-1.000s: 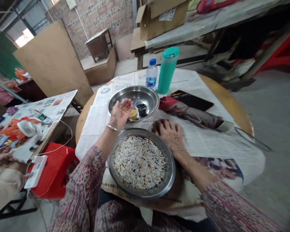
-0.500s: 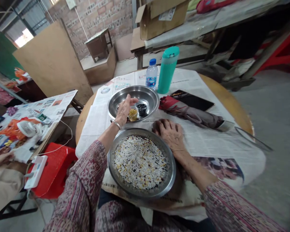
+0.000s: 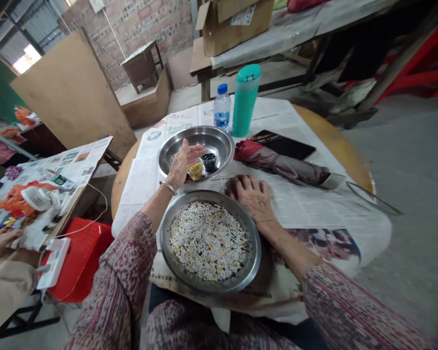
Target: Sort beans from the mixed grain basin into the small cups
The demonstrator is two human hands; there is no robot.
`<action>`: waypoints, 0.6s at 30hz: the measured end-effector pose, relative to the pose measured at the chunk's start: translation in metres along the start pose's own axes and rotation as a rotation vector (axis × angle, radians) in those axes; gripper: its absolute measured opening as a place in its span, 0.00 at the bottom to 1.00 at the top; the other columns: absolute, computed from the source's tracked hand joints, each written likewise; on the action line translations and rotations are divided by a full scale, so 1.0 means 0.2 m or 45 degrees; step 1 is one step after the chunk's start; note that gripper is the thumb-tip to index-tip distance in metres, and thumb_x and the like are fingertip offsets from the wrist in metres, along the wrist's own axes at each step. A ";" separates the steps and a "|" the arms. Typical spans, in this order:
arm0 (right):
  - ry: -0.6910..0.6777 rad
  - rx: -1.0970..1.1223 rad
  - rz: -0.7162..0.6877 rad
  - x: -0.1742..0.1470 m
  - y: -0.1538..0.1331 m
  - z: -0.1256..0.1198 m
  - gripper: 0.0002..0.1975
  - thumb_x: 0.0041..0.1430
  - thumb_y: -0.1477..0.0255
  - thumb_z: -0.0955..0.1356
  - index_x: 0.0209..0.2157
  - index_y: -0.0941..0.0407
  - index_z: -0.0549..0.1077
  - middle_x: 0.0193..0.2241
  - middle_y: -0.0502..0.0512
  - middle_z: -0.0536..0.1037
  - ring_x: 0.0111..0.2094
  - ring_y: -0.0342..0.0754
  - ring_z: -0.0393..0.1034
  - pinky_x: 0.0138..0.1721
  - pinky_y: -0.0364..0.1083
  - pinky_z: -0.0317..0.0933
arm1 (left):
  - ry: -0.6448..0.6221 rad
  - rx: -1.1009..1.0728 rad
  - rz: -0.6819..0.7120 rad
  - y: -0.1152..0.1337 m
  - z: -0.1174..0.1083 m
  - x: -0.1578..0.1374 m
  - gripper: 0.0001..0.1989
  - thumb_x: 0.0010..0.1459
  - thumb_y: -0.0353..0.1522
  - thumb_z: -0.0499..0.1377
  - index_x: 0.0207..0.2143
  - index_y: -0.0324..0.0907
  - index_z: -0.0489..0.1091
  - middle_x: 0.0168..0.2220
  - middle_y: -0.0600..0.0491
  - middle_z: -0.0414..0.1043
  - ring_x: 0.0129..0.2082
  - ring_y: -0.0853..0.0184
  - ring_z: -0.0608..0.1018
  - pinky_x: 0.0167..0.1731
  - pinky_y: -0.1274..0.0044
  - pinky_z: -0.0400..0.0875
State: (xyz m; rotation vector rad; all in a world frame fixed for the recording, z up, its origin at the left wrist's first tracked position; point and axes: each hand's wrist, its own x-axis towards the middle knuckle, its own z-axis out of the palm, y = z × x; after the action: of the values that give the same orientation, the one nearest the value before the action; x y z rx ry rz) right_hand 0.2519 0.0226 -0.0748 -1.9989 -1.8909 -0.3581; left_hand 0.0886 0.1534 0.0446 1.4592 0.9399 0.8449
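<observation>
My left hand (image 3: 182, 163), with a silver bangle at the wrist, hovers over the near left side of a steel basin (image 3: 224, 141), its fingers stretched out. In that basin stand a small clear cup of yellow grains (image 3: 195, 170) and a small cup of black beans (image 3: 209, 162); my hand partly hides what lies to their left. My right hand (image 3: 253, 197) lies flat on the newspaper, its fingers spread, beside the rim of a nearer steel bowl (image 3: 257, 262). That bowl holds white grains mixed with yellow and dark ones (image 3: 209, 243).
A water bottle (image 3: 222, 108) and a teal tumbler (image 3: 246, 99) stand behind the basin. To the right lie a folded umbrella (image 3: 284, 165) and a dark tablet-like slab (image 3: 286, 145). At left are a red stool (image 3: 82, 260), a power strip (image 3: 54, 262) and another person's hand (image 3: 2, 242).
The whole view has shifted slightly, so things sit a little further left and up. My left hand's fingers are straighter over the basin. My right hand rests in the same place.
</observation>
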 end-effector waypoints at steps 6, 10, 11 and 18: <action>-0.044 0.017 0.006 0.00 0.00 -0.02 0.21 0.68 0.65 0.57 0.55 0.61 0.67 0.54 0.66 0.71 0.53 0.59 0.60 0.48 0.54 0.51 | -0.080 0.236 0.171 0.02 0.00 -0.03 0.28 0.70 0.44 0.40 0.44 0.38 0.75 0.50 0.44 0.75 0.56 0.58 0.72 0.58 0.65 0.64; -0.054 0.018 0.009 0.00 0.00 -0.02 0.20 0.69 0.66 0.56 0.55 0.61 0.67 0.54 0.66 0.71 0.53 0.58 0.60 0.48 0.54 0.51 | -0.103 0.328 0.191 0.04 -0.01 -0.05 0.25 0.70 0.42 0.42 0.47 0.38 0.75 0.50 0.44 0.75 0.58 0.56 0.70 0.57 0.65 0.65; -0.055 0.018 0.009 0.00 0.00 -0.02 0.20 0.69 0.66 0.56 0.55 0.60 0.67 0.54 0.66 0.71 0.53 0.58 0.60 0.48 0.54 0.51 | -0.109 0.331 0.184 0.04 -0.02 -0.05 0.25 0.70 0.42 0.42 0.48 0.38 0.74 0.50 0.44 0.75 0.58 0.56 0.69 0.57 0.66 0.65; -0.037 0.030 0.016 0.00 0.00 -0.01 0.20 0.68 0.65 0.56 0.54 0.60 0.67 0.54 0.66 0.71 0.53 0.58 0.59 0.48 0.54 0.51 | -0.166 0.204 0.097 0.03 -0.02 -0.05 0.27 0.68 0.46 0.45 0.53 0.36 0.70 0.53 0.41 0.73 0.56 0.57 0.73 0.58 0.64 0.64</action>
State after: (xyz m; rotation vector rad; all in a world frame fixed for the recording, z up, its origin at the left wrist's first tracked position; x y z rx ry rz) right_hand 0.2522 0.0214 -0.0726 -2.0105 -1.8907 -0.3037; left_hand 0.0809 0.1462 0.0519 1.6769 0.8742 0.7328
